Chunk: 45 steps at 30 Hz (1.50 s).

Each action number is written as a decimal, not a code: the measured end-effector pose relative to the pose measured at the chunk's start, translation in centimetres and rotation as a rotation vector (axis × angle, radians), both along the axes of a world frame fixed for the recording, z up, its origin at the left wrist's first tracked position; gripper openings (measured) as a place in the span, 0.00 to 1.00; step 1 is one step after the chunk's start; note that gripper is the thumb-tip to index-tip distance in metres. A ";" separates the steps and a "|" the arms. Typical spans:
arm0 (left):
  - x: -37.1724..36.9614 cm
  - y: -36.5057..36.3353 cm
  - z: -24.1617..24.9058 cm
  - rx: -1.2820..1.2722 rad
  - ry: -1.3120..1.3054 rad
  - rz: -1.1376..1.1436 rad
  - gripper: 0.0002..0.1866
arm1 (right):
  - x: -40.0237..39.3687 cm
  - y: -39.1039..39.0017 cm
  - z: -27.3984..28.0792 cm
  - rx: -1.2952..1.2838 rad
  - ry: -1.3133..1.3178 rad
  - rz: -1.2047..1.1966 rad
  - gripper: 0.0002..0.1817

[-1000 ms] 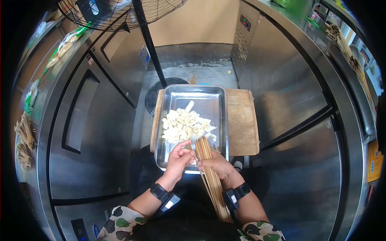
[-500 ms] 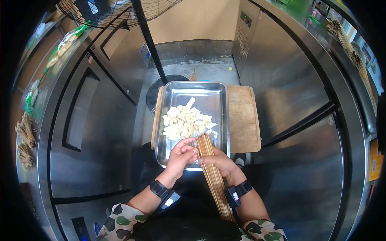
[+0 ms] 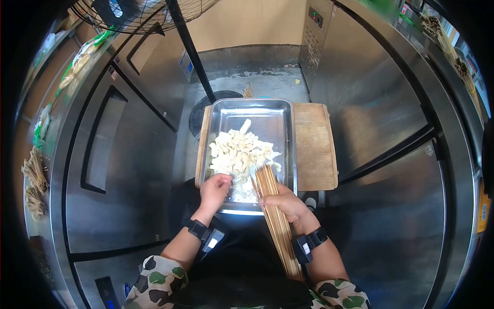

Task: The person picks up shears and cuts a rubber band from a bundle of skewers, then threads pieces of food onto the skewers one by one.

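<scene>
My right hand (image 3: 289, 205) is wrapped round a thick bundle of bamboo skewers (image 3: 280, 232). Their tips point up over the near part of a steel tray (image 3: 292, 149), and the lower ends reach toward my lap. A few skewers stick out a little to the left of the bundle. Inside the tray lies a loose pile of pale cream food pieces (image 3: 239, 149). At the pile's near left edge is my left hand (image 3: 215, 189), over the tray's rim, with fingers curled and fingertips together. What sits between those fingertips is hidden.
Beneath the tray is a wooden board (image 3: 315, 149), showing on the right. Steel cabinets (image 3: 139, 201) flank me on both sides. A fan (image 3: 149, 15) on a black pole stands ahead left. Bundled sticks (image 3: 35, 170) lie on the left counter.
My left hand has left the skewer tips and moved left and down to the food pile's edge, fingers curling in. The right hand keeps the bundle, shifted slightly right.
</scene>
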State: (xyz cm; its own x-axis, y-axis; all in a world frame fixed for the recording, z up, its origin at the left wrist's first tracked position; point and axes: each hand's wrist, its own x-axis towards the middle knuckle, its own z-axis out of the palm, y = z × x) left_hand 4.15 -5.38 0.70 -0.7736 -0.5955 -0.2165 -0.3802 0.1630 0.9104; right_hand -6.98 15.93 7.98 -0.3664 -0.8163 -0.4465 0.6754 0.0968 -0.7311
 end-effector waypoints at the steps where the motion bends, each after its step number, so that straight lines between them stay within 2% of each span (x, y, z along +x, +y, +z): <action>1: -0.1 0.1 -1.3 -0.213 0.134 -0.078 0.06 | 0.0 0.0 -0.1 -0.008 -0.005 0.005 0.20; 4: -1.1 2.5 2.8 -0.445 -0.020 -0.187 0.09 | 0.0 -0.1 -0.4 -0.025 -0.011 0.001 0.18; 8: -2.2 3.3 2.9 -0.810 -0.046 -0.307 0.10 | 0.2 -0.3 -0.2 -0.018 0.003 -0.030 0.16; 12: -2.8 3.0 2.7 -0.836 -0.218 -0.322 0.10 | 0.0 -0.2 -0.2 0.000 0.008 0.017 0.21; 15: -2.2 2.4 3.5 -0.628 -0.265 -0.302 0.06 | 0.0 -0.3 -0.3 0.001 0.035 -0.008 0.20; 18: -2.0 1.3 1.7 0.222 0.089 -0.060 0.05 | 0.1 -0.4 -0.5 -0.016 0.032 0.003 0.17; 19: -1.7 0.8 1.5 0.429 0.084 -0.005 0.06 | 0.2 -0.5 -0.5 -0.010 0.040 -0.002 0.17; 22: -2.3 1.9 5.6 0.635 0.131 0.085 0.05 | 0.3 -0.7 -0.6 -0.011 0.060 -0.003 0.15; 28: -2.9 2.9 6.4 0.625 0.190 0.065 0.07 | 0.3 -0.5 -0.4 -0.032 0.054 0.030 0.13; 29: -3.0 3.1 6.4 0.622 0.193 0.067 0.07 | 0.3 -0.5 -0.8 -0.045 0.050 0.038 0.18; 45: -2.5 3.7 7.4 0.696 0.198 -0.009 0.07 | 0.2 -0.6 -0.8 -0.009 0.051 0.054 0.17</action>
